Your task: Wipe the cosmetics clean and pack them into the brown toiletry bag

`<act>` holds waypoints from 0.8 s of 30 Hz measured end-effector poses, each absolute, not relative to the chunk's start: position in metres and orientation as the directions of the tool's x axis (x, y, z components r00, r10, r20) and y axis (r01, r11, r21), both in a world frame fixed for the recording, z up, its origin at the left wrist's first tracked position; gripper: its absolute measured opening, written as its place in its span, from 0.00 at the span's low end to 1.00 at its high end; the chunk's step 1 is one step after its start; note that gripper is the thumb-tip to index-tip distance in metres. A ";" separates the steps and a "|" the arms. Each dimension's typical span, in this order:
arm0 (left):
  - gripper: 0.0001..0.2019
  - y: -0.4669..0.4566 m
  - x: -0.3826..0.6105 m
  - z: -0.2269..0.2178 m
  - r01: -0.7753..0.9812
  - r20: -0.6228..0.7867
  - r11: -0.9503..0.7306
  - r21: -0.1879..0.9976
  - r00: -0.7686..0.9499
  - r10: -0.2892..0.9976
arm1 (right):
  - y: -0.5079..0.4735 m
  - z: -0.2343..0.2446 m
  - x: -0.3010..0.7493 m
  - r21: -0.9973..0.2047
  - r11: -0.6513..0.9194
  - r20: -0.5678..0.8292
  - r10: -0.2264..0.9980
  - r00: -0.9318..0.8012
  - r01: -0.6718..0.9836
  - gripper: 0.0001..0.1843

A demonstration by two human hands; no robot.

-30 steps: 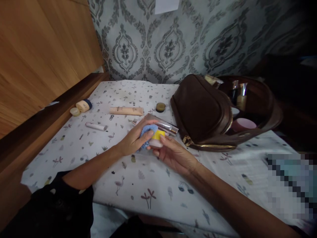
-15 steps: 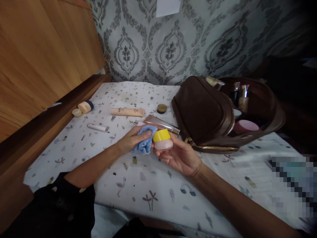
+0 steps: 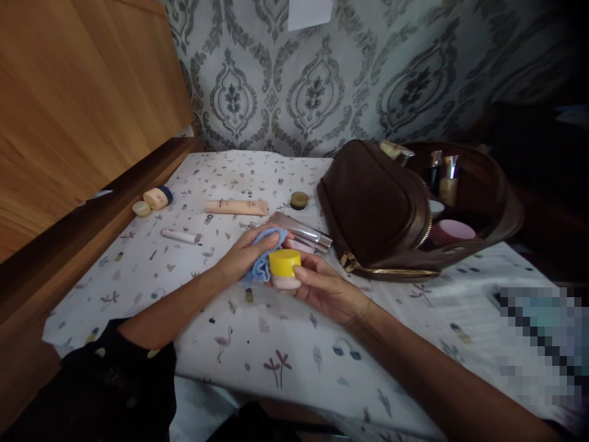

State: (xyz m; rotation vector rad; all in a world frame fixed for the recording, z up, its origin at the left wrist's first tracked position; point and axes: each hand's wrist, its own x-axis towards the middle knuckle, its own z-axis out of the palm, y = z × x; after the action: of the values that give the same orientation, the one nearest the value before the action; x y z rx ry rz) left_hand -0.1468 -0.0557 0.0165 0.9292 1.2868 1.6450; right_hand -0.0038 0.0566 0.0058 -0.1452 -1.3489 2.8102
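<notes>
A small cosmetic jar (image 3: 285, 265) with a yellow lid and a pale pink base is in my right hand (image 3: 329, 285), its fingers wrapped round the right side and underneath. My left hand (image 3: 243, 255) is closed on a crumpled blue cloth (image 3: 261, 261), which lies against the jar's left side. Just behind the hands, a shiny rose-coloured tube (image 3: 301, 230) with a silver cap rests on the table; something pale pink beside it is partly covered by my fingers.
A brown makeup bag (image 3: 372, 209) stands open at the right, cosmetics inside. On the patterned tablecloth (image 3: 276, 362) lie a peach tube (image 3: 237, 207), a small dark round pot (image 3: 299, 200), a white stick tube (image 3: 180, 236) and a navy-lidded jar (image 3: 157, 197). A wooden panel (image 3: 92, 92) borders the left.
The jar has moved a little left and turned, with more of its yellow lid facing me. My right thumb now lies on its side. My left hand still holds the cloth.
</notes>
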 end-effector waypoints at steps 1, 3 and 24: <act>0.20 -0.055 -0.147 0.016 -0.155 0.064 -0.140 0.978 -0.414 0.908 | 0.057 0.005 -0.004 -0.778 -0.628 -0.071 0.100 -0.992 -0.008 0.22; 0.22 -0.053 -0.147 0.016 -0.139 0.062 -0.143 0.980 -0.471 0.880 | 0.057 0.004 -0.006 -0.790 -0.606 -0.047 0.205 -0.978 -0.089 0.22; 0.20 -0.058 -0.126 0.019 -0.268 -0.232 0.070 0.961 -0.640 0.733 | 0.053 0.001 -0.001 -0.575 0.733 0.701 0.213 -0.680 -0.364 0.23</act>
State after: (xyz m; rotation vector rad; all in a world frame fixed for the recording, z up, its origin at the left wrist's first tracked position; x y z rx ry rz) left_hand -0.1259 -0.0582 0.0189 0.4752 1.5930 1.6744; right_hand -0.0009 0.0526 0.0011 0.1136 -2.1322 0.9185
